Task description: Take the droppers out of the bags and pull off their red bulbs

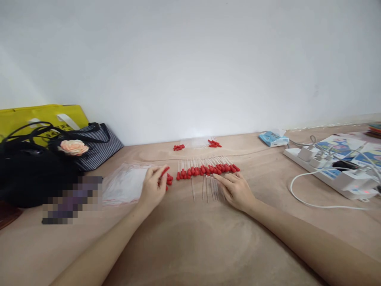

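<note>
Between the thumb and fingers of my left hand (152, 187) is a red rubber bulb (164, 171). A few more loose red bulbs (169, 179) lie just beside that hand, partly hidden by it. My right hand (236, 191) pinches a thin clear tube (210, 177), its end pointing left toward the row. Several bare clear tubes (207, 192) lie on the table below and left of the right fingers. Ahead of both hands, a row of droppers (195, 171) lies side by side, red bulbs toward me and clear tubes pointing away.
Clear plastic bags (123, 184) lie left of my left hand. Near the wall are two small groups of red-bulbed droppers (214, 143). A tissue pack (274, 138) and a power strip (324, 169) with cables sit right. Bags (99, 145) stand left.
</note>
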The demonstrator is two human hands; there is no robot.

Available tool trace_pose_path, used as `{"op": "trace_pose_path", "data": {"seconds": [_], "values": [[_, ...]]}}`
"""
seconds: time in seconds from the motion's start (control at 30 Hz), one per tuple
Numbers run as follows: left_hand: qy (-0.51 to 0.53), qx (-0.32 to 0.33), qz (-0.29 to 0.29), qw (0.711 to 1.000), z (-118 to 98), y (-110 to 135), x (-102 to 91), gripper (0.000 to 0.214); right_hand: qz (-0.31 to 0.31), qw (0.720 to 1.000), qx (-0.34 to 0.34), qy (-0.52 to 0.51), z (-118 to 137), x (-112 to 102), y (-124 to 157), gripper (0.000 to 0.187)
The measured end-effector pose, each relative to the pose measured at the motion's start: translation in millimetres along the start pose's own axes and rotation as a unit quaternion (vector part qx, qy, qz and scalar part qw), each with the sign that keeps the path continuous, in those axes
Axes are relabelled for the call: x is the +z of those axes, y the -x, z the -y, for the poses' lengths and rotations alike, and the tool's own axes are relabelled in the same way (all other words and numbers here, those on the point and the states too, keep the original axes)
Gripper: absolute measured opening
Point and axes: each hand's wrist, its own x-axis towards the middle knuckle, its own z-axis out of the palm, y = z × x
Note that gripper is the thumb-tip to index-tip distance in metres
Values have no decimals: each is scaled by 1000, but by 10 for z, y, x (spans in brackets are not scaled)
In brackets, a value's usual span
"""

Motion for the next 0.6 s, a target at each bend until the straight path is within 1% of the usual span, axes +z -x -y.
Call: {"op": "trace_pose_path", "data": {"seconds": [0.1, 0.13, 0.2, 0.27, 0.33, 0.4, 0.47, 0.53, 0.6], "values": [[-20, -111, -3, 994, 259, -90, -102, 34, 0, 998, 35, -50, -9, 8, -9, 22], [-24, -135, -5, 991, 326, -104, -131, 36, -1, 997, 43, -66, -5, 12, -13, 17], [-36, -162, 0, 986, 413, -110, -172, 34, 0, 995, 58, -86, 6, 24, -23, 12], [-60, -175, 24, 982, 443, -101, -193, 31, -3, 994, 69, -90, 9, 38, -29, 12], [-84, -191, 63, 976, 444, -90, -200, 28, -11, 994, 72, -80, 0, 54, -33, 12], [-96, -208, 97, 969, 439, -84, -205, 28, -13, 996, 62, -65, -11, 70, -36, 12], [-101, -218, 118, 963, 436, -87, -213, 30, -9, 997, 48, -52, -14, 86, -41, 14], [-122, -203, 106, 966, 412, -94, -223, 32, 0, 998, 36, -45, -3, 99, -48, 15], [-149, -146, 61, 976, 333, -92, -226, 31, 15, 999, 26, -43, 18, 103, -57, 14]]}}
